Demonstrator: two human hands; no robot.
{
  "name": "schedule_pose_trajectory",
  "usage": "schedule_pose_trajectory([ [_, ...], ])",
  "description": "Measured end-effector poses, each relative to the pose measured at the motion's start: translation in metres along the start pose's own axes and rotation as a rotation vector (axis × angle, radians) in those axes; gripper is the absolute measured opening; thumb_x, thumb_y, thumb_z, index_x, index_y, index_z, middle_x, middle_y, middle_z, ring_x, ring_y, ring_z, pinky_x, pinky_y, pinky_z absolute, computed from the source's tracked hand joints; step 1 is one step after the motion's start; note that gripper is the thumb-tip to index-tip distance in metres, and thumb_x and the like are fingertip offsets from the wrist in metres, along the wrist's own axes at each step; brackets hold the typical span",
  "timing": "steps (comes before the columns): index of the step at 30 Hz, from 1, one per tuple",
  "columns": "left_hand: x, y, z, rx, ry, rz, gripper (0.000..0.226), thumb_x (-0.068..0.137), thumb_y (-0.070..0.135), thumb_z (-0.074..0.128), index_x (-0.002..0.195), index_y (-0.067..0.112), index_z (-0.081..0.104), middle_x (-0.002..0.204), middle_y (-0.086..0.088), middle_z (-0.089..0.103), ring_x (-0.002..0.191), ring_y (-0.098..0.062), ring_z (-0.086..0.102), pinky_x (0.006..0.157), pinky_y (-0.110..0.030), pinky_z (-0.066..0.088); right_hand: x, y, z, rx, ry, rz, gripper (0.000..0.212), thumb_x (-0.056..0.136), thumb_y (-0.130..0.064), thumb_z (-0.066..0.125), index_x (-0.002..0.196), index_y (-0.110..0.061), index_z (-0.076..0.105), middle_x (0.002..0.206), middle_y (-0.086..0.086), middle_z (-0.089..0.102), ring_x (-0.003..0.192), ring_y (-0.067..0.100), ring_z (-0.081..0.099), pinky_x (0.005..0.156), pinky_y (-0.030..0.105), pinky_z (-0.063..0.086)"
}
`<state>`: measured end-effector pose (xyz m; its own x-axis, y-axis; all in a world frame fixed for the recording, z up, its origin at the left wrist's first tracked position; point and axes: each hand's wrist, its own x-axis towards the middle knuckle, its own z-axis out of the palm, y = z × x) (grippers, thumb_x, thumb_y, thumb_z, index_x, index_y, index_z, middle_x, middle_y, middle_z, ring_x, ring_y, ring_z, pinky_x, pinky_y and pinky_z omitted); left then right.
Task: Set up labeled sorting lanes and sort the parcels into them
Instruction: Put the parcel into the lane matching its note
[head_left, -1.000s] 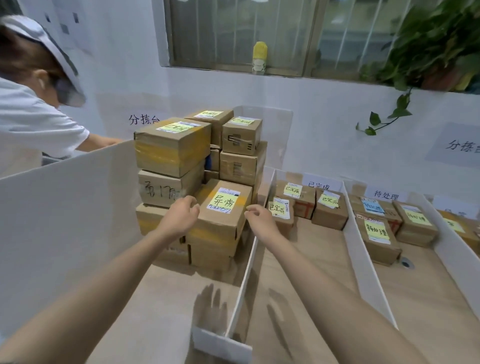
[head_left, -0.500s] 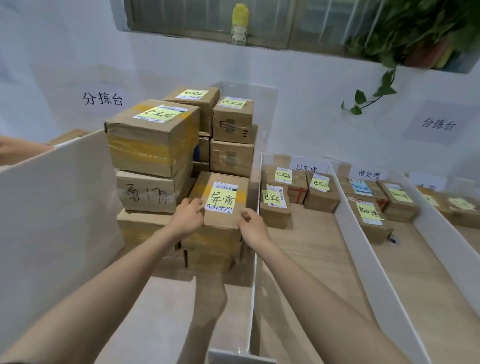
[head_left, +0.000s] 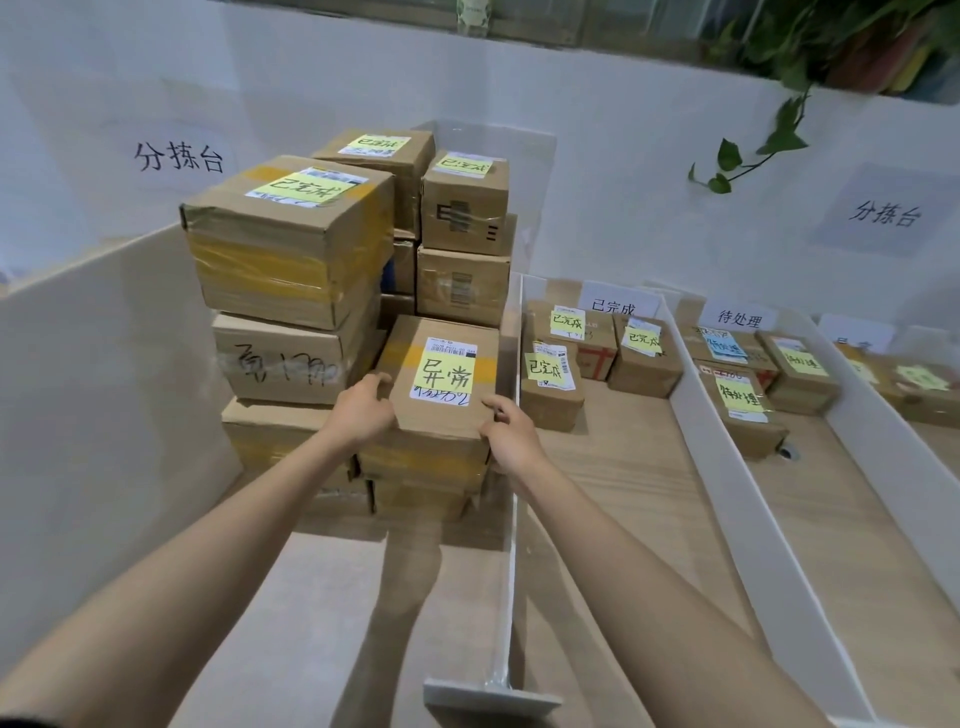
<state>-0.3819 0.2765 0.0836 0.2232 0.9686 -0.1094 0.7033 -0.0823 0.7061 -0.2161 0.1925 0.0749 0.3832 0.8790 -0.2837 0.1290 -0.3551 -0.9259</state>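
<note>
The left hand (head_left: 363, 410) and right hand (head_left: 511, 436) grip opposite sides of the parcel (head_left: 441, 384) tagged 异常, which sits on the low front stack left of the white divider (head_left: 510, 597); this looks like a sorting pick, and next it likely needs lifting clear toward its matching lane

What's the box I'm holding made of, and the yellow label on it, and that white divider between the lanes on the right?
The box looks like matte brown cardboard: creased edges, a yellow tape band. The yellow label seems paper, a sticky note with black marker writing. The white divider is a thin, smooth rigid sheet, perhaps plastic or foam board; I cannot tell which.
</note>
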Motion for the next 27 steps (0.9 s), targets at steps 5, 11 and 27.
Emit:
schedule_pose_trajectory([
  [5, -0.003, -0.002, 0.003, -0.101, -0.002, -0.011, 0.048, 0.094, 0.007, 0.045, 0.141, 0.014, 0.037, 0.141, -0.01, 0.045, 0.127, -0.028, 0.044, 0.092, -0.037, 0.045, 0.003, 0.009, 0.003, 0.106, 0.014, 0.037, 0.049, 0.095, -0.001, 0.041, 0.137, -0.023, 0.048, 0.142, 0.002, 0.043, 0.127, 0.023, 0.044, 0.097, 0.038, 0.046],
  [11, -0.018, -0.006, 0.008, -0.213, 0.009, 0.013, 0.054, 0.087, -0.01, 0.043, 0.138, 0.011, 0.043, 0.144, -0.009, 0.04, 0.13, -0.027, 0.04, 0.084, -0.03, 0.045, -0.008, 0.022, 0.0, 0.178, 0.047, 0.015, 0.049, 0.088, 0.003, 0.045, 0.124, -0.029, 0.056, 0.138, -0.001, 0.05, 0.127, 0.023, 0.046, 0.099, 0.038, 0.046],
  [27, -0.117, 0.1, 0.048, -0.302, 0.106, 0.248, 0.045, 0.093, -0.001, 0.047, 0.132, 0.021, 0.047, 0.141, -0.002, 0.03, 0.12, -0.014, 0.038, 0.054, -0.006, 0.041, -0.092, 0.021, -0.12, 0.227, 0.193, -0.186, 0.053, 0.082, 0.013, 0.042, 0.099, -0.033, 0.061, 0.118, -0.006, 0.06, 0.105, 0.017, 0.057, 0.064, 0.019, 0.043],
])
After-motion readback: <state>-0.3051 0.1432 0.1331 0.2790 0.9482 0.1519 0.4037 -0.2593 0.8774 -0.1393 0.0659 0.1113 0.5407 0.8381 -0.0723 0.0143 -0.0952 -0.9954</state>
